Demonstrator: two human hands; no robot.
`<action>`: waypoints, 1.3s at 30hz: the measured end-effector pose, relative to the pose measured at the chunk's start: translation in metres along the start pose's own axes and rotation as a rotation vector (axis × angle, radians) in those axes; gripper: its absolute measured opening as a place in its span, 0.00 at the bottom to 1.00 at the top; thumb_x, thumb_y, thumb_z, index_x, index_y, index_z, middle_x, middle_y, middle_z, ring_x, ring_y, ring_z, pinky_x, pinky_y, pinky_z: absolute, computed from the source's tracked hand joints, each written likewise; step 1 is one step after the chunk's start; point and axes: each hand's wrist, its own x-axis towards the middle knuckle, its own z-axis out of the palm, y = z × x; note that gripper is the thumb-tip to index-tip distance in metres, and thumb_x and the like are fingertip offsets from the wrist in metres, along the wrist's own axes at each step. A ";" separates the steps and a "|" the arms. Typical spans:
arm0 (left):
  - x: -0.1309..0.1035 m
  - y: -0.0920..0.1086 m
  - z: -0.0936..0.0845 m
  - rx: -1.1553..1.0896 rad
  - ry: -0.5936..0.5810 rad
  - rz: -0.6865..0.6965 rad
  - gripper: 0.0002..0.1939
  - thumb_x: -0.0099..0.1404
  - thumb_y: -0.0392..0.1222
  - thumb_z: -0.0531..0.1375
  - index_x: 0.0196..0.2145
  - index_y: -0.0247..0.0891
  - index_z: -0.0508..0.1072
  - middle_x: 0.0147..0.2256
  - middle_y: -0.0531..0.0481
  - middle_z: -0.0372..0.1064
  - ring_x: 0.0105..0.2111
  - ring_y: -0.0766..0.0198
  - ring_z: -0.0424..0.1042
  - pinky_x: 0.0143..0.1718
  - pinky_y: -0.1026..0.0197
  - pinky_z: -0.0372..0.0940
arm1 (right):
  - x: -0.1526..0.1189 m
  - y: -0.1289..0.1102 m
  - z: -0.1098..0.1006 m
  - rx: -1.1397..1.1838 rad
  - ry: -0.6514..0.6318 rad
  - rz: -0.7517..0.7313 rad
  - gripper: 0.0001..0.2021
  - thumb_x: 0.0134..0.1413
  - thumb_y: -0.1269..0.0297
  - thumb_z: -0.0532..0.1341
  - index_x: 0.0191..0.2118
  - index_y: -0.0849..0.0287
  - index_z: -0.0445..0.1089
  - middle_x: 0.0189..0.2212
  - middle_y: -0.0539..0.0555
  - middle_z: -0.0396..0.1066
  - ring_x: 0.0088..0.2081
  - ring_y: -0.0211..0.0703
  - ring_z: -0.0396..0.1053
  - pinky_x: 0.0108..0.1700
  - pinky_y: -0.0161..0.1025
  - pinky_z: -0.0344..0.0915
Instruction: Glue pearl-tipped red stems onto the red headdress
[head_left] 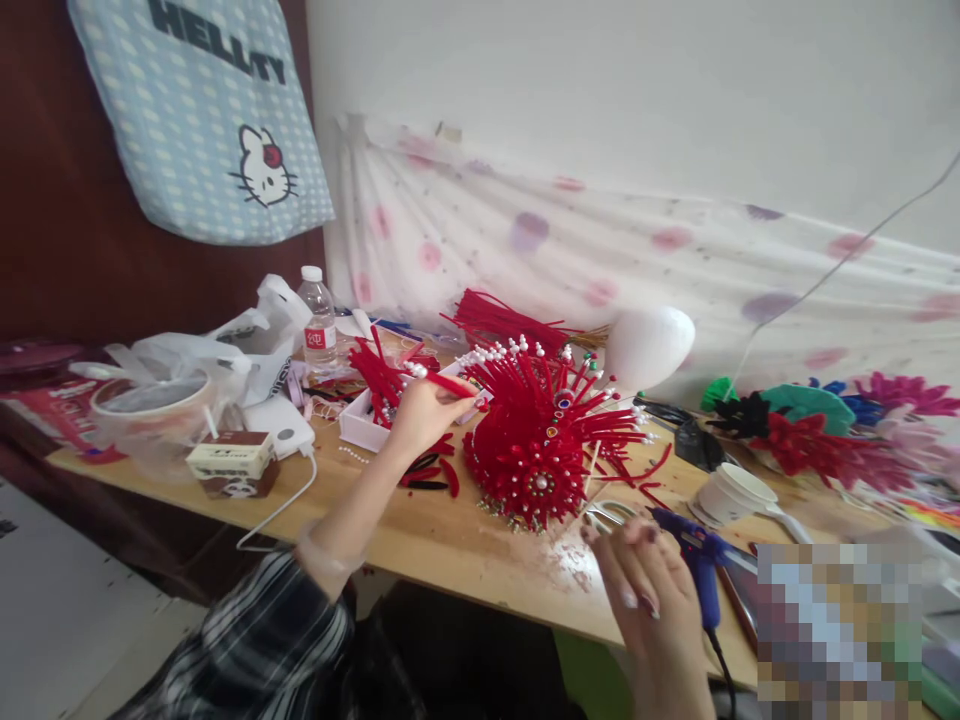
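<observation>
My left hand (429, 412) pinches a red chenille stem (448, 384) with white pearl beads at its end, to the left of a large red headdress (517, 420). Red stems tipped with pearls fan out from the headdress, and a beaded red flower (541, 482) sits on its front. Near the table's front edge, my right hand (651, 578) has its fingers curled in; whatever may be inside them is hidden. Just behind it lie scissors (611, 513), partly covered. A blue glue gun (699, 556) stands right beside this hand.
A white box (365, 424) holds more red stems. Leftward are a drink carton (232, 464), a white charger (279, 428) with its cable, a bowl in plastic (154, 400) and a water bottle (318, 325). Paper cups (731, 494) and colourful flowers (817, 430) stand right; a white foam head (651, 345) behind.
</observation>
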 end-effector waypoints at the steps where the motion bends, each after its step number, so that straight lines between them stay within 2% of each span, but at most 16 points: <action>1: 0.009 -0.004 0.005 0.032 -0.011 0.004 0.03 0.52 0.34 0.66 0.28 0.34 0.78 0.31 0.46 0.79 0.35 0.58 0.78 0.40 0.60 0.70 | -0.001 -0.005 -0.007 0.022 0.039 -0.020 0.11 0.55 0.54 0.65 0.27 0.54 0.71 0.05 0.37 0.46 0.10 0.29 0.47 0.38 0.40 0.70; 6: 0.033 -0.016 0.025 0.109 -0.055 -0.034 0.03 0.49 0.29 0.66 0.24 0.33 0.78 0.25 0.46 0.78 0.29 0.57 0.77 0.32 0.62 0.69 | -0.007 -0.020 -0.028 0.070 0.205 -0.053 0.13 0.52 0.54 0.67 0.26 0.55 0.67 0.04 0.36 0.50 0.08 0.27 0.45 0.36 0.34 0.70; 9: 0.034 -0.017 0.029 0.124 -0.077 -0.048 0.03 0.49 0.29 0.66 0.23 0.34 0.77 0.25 0.46 0.78 0.29 0.58 0.77 0.30 0.62 0.68 | -0.009 -0.021 -0.029 0.097 0.211 -0.051 0.15 0.51 0.55 0.68 0.23 0.55 0.65 0.04 0.37 0.51 0.07 0.27 0.46 0.33 0.34 0.70; 12: 0.034 -0.018 0.029 0.122 -0.115 -0.044 0.02 0.50 0.31 0.67 0.23 0.34 0.77 0.26 0.47 0.79 0.29 0.59 0.77 0.31 0.62 0.68 | -0.009 -0.021 -0.029 0.142 0.202 -0.028 0.21 0.55 0.52 0.64 0.18 0.55 0.61 0.03 0.39 0.50 0.06 0.28 0.47 0.31 0.33 0.69; 16: 0.037 -0.022 0.032 0.105 -0.159 -0.023 0.02 0.49 0.32 0.67 0.24 0.34 0.77 0.26 0.47 0.78 0.29 0.59 0.76 0.33 0.62 0.68 | -0.011 -0.022 -0.035 0.180 0.208 -0.043 0.28 0.56 0.47 0.62 0.12 0.54 0.57 0.02 0.41 0.51 0.07 0.28 0.51 0.34 0.36 0.71; 20: 0.042 -0.026 0.033 0.056 -0.182 -0.013 0.05 0.47 0.29 0.67 0.24 0.35 0.76 0.27 0.49 0.78 0.30 0.61 0.76 0.35 0.62 0.68 | -0.015 -0.026 -0.039 0.211 0.311 -0.033 0.32 0.54 0.41 0.60 0.08 0.54 0.57 0.02 0.43 0.52 0.07 0.29 0.52 0.40 0.33 0.73; 24: 0.048 -0.028 0.033 -0.022 -0.212 -0.034 0.08 0.44 0.29 0.68 0.24 0.34 0.76 0.28 0.51 0.78 0.30 0.61 0.76 0.37 0.61 0.69 | -0.016 -0.027 -0.041 0.243 0.375 0.016 0.33 0.55 0.44 0.61 0.06 0.54 0.56 0.02 0.44 0.51 0.07 0.29 0.52 0.41 0.30 0.72; 29: 0.051 -0.024 0.032 -0.109 -0.253 -0.080 0.13 0.41 0.29 0.69 0.29 0.33 0.76 0.27 0.51 0.78 0.29 0.59 0.77 0.35 0.58 0.71 | -0.015 -0.025 -0.043 0.307 0.459 0.091 0.34 0.61 0.46 0.55 0.07 0.54 0.54 0.01 0.44 0.49 0.06 0.28 0.49 0.38 0.28 0.72; 32: 0.050 -0.021 0.033 -0.143 -0.244 -0.073 0.14 0.40 0.28 0.69 0.28 0.33 0.76 0.28 0.50 0.79 0.31 0.58 0.77 0.37 0.57 0.71 | -0.014 -0.023 -0.044 0.305 0.501 0.126 0.33 0.63 0.49 0.54 0.07 0.54 0.53 0.01 0.44 0.48 0.06 0.28 0.47 0.39 0.28 0.72; 35: 0.049 -0.022 0.035 -0.172 -0.223 -0.054 0.14 0.39 0.27 0.69 0.27 0.33 0.75 0.31 0.50 0.79 0.34 0.58 0.77 0.40 0.58 0.71 | -0.012 -0.021 -0.045 0.273 0.484 0.123 0.30 0.58 0.51 0.61 0.09 0.55 0.53 0.02 0.43 0.48 0.08 0.28 0.47 0.39 0.28 0.72; 39: 0.049 -0.027 0.035 -0.196 -0.217 -0.041 0.17 0.38 0.26 0.69 0.29 0.33 0.76 0.33 0.49 0.79 0.35 0.58 0.77 0.43 0.57 0.70 | -0.005 -0.020 -0.046 0.132 0.385 0.033 0.26 0.39 0.51 0.73 0.12 0.57 0.57 0.06 0.41 0.51 0.12 0.29 0.53 0.32 0.30 0.72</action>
